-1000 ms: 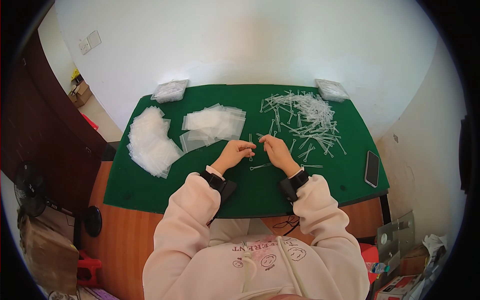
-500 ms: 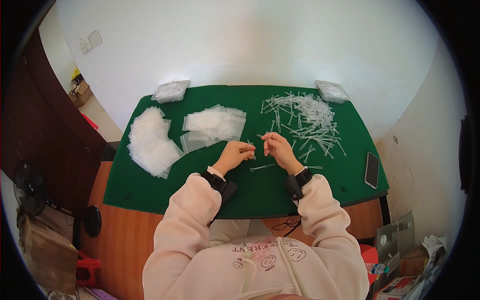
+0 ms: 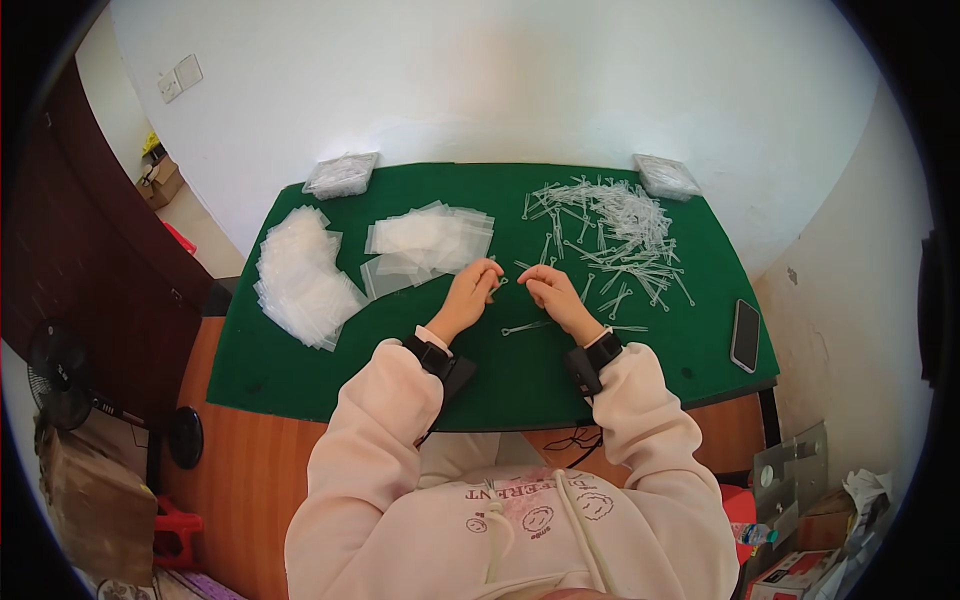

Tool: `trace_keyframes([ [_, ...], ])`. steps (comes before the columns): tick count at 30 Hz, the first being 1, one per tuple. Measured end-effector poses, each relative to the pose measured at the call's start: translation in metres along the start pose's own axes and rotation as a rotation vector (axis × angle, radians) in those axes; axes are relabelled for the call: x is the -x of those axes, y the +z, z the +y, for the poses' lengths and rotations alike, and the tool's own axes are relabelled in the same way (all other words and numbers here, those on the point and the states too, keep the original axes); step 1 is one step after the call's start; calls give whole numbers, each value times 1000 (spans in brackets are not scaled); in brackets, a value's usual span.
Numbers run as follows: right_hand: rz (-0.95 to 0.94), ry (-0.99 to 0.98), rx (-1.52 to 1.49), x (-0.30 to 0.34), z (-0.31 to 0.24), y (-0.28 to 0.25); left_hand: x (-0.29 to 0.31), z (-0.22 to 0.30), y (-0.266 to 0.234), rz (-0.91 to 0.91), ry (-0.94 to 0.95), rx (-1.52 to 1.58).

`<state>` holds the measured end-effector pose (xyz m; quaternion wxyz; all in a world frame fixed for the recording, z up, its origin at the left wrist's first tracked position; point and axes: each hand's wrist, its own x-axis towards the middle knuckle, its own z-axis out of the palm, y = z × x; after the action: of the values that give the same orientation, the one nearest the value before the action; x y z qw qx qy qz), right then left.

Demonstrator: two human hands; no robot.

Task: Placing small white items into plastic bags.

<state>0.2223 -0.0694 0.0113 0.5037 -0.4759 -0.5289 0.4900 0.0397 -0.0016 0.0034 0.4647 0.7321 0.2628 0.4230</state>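
My left hand (image 3: 472,296) is over the middle of the green table, thumb and fingers pinched together. Whatever it holds, if anything, is too small to make out. Just right of it a clear stick's ring end (image 3: 503,281) shows. My right hand (image 3: 557,296) faces it, its fingers bent into a pinch near the tip of another clear stick; its contents are also unclear. One clear plastic stick with a ring end (image 3: 524,328) lies below, between the hands. Beyond my right hand spreads a pile of such clear sticks (image 3: 625,225), some forked.
Clear zip bags (image 3: 430,240) lie beyond my left hand, with a larger bag heap (image 3: 305,280) farther left. Filled clear boxes (image 3: 342,175) stand at both back corners, the right box (image 3: 667,177) near the pile. A phone (image 3: 745,336) lies at the right edge of the green-covered table (image 3: 300,385).
My left hand has moved slightly away from me, its fingers turning upward. My right fingers have curled and lowered a little toward the left. The view has shifted slightly.
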Motion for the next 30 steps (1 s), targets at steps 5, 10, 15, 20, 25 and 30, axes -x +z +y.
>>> trace_keyframes([
  [5,40,-206,473,12,-14,6,2,1,-11,-5,16,-555],
  [10,-224,-304,958,22,-15,2,10,2,-2,-54,30,-721],
  [15,-314,-270,1012,23,-5,0,9,2,0,-173,-52,-724],
  [20,-239,-188,455,16,-12,0,5,-3,-1,-93,26,-481],
  [25,-167,13,-26,11,-14,5,1,-5,-1,-63,-26,27],
  [30,-166,-19,-339,2,7,-6,-1,-1,1,-241,-310,282],
])
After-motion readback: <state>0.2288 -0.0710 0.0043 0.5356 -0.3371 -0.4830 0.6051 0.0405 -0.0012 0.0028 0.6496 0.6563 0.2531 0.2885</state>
